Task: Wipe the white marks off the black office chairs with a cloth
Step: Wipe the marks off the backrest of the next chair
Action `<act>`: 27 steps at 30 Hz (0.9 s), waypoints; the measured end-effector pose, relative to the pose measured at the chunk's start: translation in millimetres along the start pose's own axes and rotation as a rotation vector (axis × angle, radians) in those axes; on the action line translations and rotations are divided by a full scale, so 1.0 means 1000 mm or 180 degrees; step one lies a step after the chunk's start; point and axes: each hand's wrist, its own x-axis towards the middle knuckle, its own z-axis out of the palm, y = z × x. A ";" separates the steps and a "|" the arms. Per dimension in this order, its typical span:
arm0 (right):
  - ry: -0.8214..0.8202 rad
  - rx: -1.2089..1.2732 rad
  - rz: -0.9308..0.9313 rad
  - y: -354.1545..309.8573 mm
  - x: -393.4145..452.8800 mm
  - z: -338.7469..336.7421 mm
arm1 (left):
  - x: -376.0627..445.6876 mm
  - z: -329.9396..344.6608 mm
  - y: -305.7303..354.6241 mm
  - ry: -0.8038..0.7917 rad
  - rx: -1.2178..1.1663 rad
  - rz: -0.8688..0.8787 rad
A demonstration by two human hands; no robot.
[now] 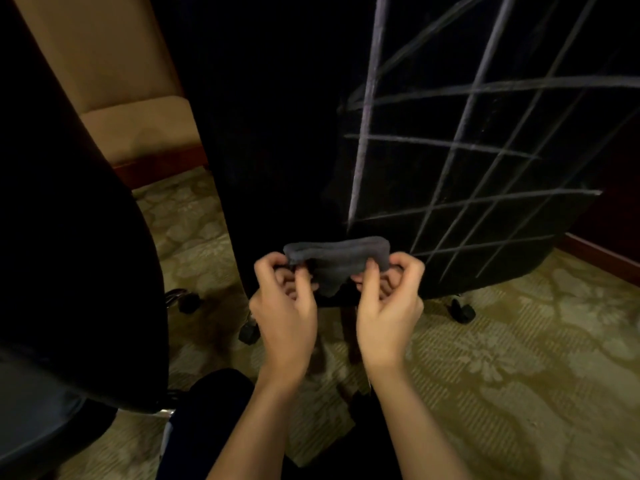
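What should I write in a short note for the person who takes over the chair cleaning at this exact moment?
Left hand and right hand: each pinches one end of the dark cloth, stretched between them in front of the chair.
Black chair back: its left part shows no marks; the right part carries a grid of white marks.
Second black chair at left: no marks visible in this view.
Done: left part appears clean.
Left: wipe off the whole grid.
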 end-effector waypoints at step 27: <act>-0.0266 -0.1397 -0.2324 0.027 0.048 -0.011 | 0.037 -0.004 -0.012 -0.0285 0.1565 0.2536</act>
